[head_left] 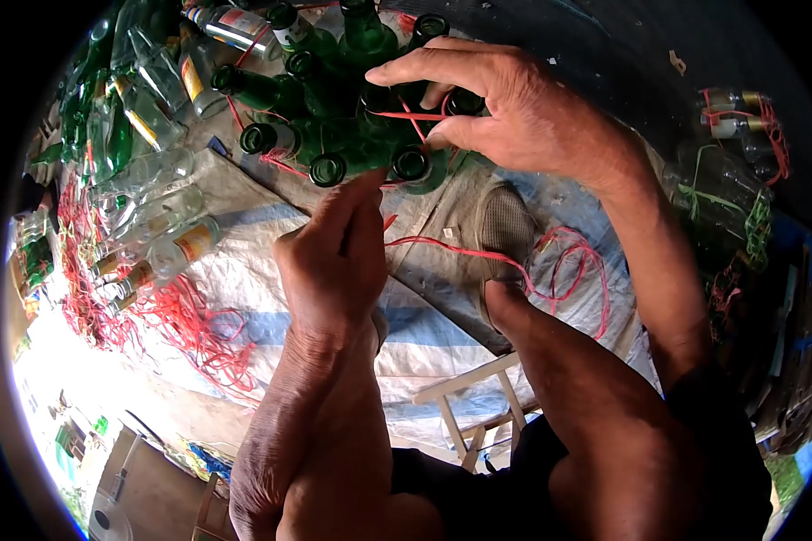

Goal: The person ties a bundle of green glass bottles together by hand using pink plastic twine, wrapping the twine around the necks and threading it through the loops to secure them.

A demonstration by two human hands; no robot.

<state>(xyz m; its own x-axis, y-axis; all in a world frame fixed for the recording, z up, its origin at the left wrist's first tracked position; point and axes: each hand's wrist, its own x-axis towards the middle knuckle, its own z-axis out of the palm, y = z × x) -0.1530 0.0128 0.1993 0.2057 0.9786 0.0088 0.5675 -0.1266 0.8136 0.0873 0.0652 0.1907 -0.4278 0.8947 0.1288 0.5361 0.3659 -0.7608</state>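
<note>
Several green glass bottles (pixel 311 90) stand close together at the top centre, with red string (pixel 415 115) running around and between their necks. My right hand (pixel 505 104) is over the right side of the bunch, its thumb and fingers spread apart around a bottle neck beside the string. Below the front bottles is my left hand (pixel 334 243), its fingers closed near the string; what it grips is hidden. A loose length of red string (pixel 451 246) trails from the bunch to the right, across a shoe.
Clear and green bottles (pixel 153 90) lie piled at the left, above tangled red string (pixel 189 334). Tied clear bottles (pixel 717 194) lie at the right. A white and blue sheet (pixel 424 325) covers the ground, and a wooden stool (pixel 469 397) is below.
</note>
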